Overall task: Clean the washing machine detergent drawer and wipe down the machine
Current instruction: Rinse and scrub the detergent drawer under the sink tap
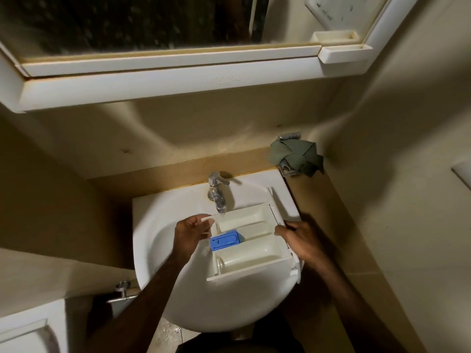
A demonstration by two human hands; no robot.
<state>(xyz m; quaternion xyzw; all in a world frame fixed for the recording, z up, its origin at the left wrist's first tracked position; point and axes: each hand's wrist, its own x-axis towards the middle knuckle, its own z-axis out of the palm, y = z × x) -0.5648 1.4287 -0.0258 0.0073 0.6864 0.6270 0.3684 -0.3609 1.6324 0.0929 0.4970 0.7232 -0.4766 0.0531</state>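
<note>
Drawer (251, 240) sits over the white sink (158, 240), held between your two hands, its compartments facing up. Starting at the far left, a metal valve (122, 289) sticks out of the wall below the sink's rim. Your left hand (190, 234) grips the drawer's left end, thumb and fingers curled round its edge. Just right of that hand, a blue insert (225, 241) sits in the drawer's middle compartment, with cream compartments above and below it. The tap (216, 191) stands at the back of the sink, its spout right over the drawer's upper left corner; a thin stream seems to fall there, though it is hard to be sure. Your right hand (298, 240) holds the drawer's right end at the front panel, fingers curled on it. Further right and back, a crumpled green cloth (297, 156) lies on the tan tabletop (318, 200) in the corner by the wall. Above everything hangs a mirror (127, 21) in a white frame.
</note>
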